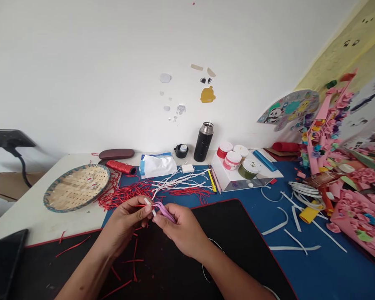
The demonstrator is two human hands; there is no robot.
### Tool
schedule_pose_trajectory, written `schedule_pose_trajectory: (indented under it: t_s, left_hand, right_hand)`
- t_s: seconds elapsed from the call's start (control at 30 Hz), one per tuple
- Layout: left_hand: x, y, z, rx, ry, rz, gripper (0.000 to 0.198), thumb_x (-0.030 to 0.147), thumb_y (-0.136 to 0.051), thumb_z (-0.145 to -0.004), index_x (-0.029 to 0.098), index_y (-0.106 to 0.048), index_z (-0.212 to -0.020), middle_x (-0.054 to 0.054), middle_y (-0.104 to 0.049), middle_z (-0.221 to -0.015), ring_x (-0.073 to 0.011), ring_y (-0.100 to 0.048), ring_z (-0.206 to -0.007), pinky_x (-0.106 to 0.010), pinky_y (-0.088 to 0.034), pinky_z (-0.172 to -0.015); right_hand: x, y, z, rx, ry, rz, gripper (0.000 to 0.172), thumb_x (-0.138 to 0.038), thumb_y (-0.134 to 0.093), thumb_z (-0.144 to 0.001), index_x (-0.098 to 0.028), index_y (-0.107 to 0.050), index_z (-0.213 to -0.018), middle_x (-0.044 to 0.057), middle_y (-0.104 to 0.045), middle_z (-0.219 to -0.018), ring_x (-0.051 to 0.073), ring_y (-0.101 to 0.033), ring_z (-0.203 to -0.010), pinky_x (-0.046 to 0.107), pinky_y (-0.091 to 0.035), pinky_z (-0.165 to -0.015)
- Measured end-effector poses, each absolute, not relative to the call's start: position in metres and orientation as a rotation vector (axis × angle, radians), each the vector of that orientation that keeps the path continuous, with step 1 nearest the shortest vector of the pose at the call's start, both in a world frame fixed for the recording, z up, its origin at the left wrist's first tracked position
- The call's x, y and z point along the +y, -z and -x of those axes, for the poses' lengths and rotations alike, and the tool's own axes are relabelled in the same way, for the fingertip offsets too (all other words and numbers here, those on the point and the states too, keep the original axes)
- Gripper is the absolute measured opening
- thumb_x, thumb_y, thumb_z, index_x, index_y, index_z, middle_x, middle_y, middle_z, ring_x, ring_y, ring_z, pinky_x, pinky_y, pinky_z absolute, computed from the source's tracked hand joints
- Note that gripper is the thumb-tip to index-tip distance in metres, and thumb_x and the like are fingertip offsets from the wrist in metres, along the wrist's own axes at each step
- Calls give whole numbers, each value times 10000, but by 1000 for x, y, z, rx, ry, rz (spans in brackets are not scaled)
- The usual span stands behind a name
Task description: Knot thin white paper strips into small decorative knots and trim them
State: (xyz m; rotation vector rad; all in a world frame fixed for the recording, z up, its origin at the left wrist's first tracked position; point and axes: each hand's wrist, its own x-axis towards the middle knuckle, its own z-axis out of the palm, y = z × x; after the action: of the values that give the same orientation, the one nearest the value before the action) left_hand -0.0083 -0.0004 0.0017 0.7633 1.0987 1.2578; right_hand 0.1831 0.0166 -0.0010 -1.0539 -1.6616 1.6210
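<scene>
My left hand (128, 221) and my right hand (178, 230) meet above a black desk mat (237, 233). Between them is a lilac plastic piece (164, 211), possibly tweezers, gripped by my right hand. A short white paper strip (150, 207) sits at its tip, pinched by the fingers of my left hand. Fingers hide part of both pieces. Loose red paper strips (125, 195) lie in a tangle just beyond my left hand, and several white strips (181, 182) lie beyond my right hand.
A woven bamboo tray (76, 187) and a red thread spool (121, 167) stand at the left. Paint jars (233, 160), a black flask (203, 141) and tissues (158, 166) line the wall. Pink foam craftwork (359, 216) and white strips cover the blue mat at right.
</scene>
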Motion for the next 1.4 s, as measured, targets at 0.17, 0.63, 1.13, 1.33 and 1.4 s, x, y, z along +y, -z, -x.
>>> schedule_pose_trajectory:
  t_s: [0.17,0.63,1.13,1.33,1.4]
  left_hand:
    - [0,-1,8,1109,-1264,-864,348,473,-1012,-643,197,-824,-741,-36,-756,-773,-143,-610,-627,-245,-529,-608]
    - [-2,4,13,1162,-1216,-955,323,496,-959,-723,216,-808,-774,-18,-739,-700,-165,-642,-649,-251,-510,-616]
    - [-3,1,9,1190,-1190,-965,276,387,-995,-668,198,-823,-770,-19,-743,-699,-170,-630,-643,-262,-510,-623]
    - [0,-1,8,1156,-1250,-867,290,406,-1005,-656,201,-817,-739,-14,-742,-671,-164,-645,-610,-255,-531,-606]
    - [1,-2,8,1159,-1289,-840,302,413,-1014,-641,202,-816,-730,-13,-749,-679,-158,-646,-605,-250,-535,-603]
  right_hand:
    - [17,-3,-184,-1669,-1619,1118,337,-466,-665,-961,-190,-583,-785,-38,-477,-685,116,-395,-616,267,-257,-563]
    - [18,1,-183,-1579,-1706,1112,263,-420,-685,-947,-176,-684,-846,-50,-441,-684,104,-364,-588,266,-260,-544]
    - [18,-1,-183,-1577,-1720,1126,288,-427,-680,-942,-171,-665,-811,-36,-486,-702,101,-396,-579,256,-276,-544]
    - [17,1,-184,-1564,-1739,1072,354,-510,-654,-978,-173,-739,-909,-42,-466,-695,105,-376,-569,257,-307,-548]
    - [17,0,-184,-1575,-1728,1090,370,-526,-655,-976,-174,-755,-924,-37,-472,-691,111,-392,-579,255,-321,-553]
